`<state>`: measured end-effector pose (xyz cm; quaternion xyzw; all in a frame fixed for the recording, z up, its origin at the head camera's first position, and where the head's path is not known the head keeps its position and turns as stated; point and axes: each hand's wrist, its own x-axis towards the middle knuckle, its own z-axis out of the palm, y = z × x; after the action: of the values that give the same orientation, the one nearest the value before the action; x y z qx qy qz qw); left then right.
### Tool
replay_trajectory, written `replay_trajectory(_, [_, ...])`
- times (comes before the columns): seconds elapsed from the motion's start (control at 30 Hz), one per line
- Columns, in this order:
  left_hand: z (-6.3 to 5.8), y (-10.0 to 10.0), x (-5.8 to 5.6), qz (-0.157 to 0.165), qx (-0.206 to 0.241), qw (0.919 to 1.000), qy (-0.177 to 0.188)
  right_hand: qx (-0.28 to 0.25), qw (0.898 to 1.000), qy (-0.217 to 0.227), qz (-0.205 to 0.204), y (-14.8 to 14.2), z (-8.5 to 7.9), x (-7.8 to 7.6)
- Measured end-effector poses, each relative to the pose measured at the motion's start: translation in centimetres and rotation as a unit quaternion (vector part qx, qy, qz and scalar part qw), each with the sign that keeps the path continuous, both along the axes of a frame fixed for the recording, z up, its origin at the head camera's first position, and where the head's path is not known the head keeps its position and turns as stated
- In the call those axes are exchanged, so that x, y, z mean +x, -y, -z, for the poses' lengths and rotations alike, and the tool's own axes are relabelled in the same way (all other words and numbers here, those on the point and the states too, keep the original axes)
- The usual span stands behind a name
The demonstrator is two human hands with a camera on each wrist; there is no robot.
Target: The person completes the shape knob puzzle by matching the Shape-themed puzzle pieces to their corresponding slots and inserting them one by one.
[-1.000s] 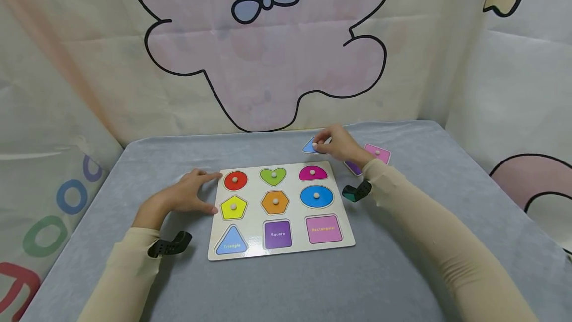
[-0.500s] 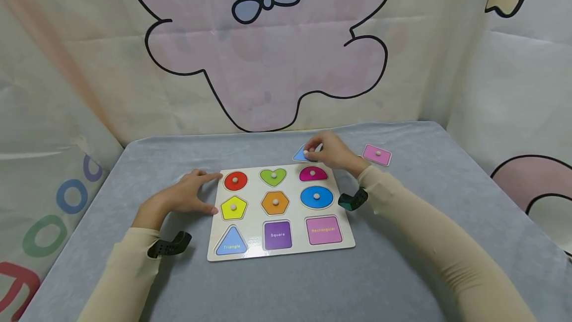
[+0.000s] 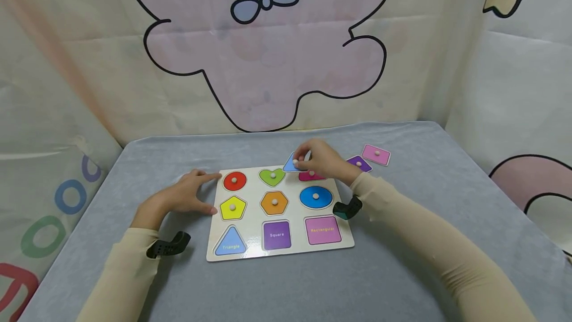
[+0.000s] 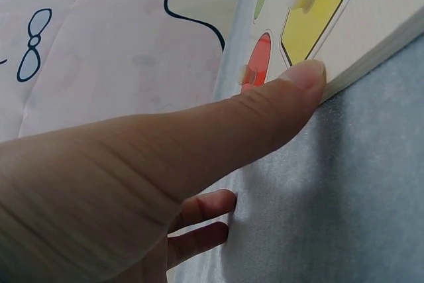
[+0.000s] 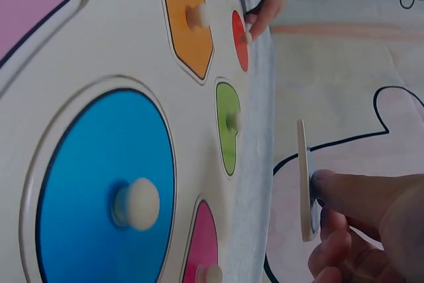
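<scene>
My right hand (image 3: 322, 159) pinches the knob of a blue triangle puzzle piece (image 3: 289, 164), raised over the far edge of the puzzle board (image 3: 254, 235). In the right wrist view the triangle piece (image 5: 304, 183) shows edge-on between thumb and fingers, off the board. My left hand (image 3: 185, 194) rests at the board's left edge; its thumb (image 4: 265, 114) touches the rim beside the yellow pentagon (image 4: 321, 4), fingers fairly straight. The near row shows a blue Triangle recess (image 3: 231, 242), a purple Square recess (image 3: 276, 235) and a pink Rectangular recess (image 3: 322, 230).
A purple square piece (image 3: 359, 163) and a pink rectangle piece (image 3: 376, 154) lie on the grey cloth beyond the board's far right corner. Knobbed pieces sit in the board's other rows, among them a red circle (image 3: 234, 181), an orange hexagon (image 3: 274, 203) and a blue oval (image 3: 316, 197).
My right hand has carried the triangle piece leftward and nearer, from beyond the board to over its far edge. The purple square is uncovered again. My left hand stays put.
</scene>
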<state>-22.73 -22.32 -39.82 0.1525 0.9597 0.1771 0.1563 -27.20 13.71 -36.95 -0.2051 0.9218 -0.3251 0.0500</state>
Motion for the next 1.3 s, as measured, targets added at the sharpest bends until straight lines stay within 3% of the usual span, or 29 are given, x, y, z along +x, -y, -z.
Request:
replay_trajectory(0.23, [-0.1, -0.1, -0.1, 0.001, 0.000, 1.0000, -0.004, 0.011, 1.000, -0.009, -0.026, 1.0, -0.3, 1.1])
replay_trajectory(0.9, [-0.3, -0.2, 0.3, -0.005, 0.000, 1.0000, 0.006, 0.006, 0.996, -0.003, -0.089, 3.7, 1.3, 3.3])
replay_trajectory(1.3, [-0.2, 0.0, 0.1, -0.006, 0.001, 0.9999, 0.008, 0.020, 0.996, 0.020, -0.085, 5.1, 1.5, 4.7])
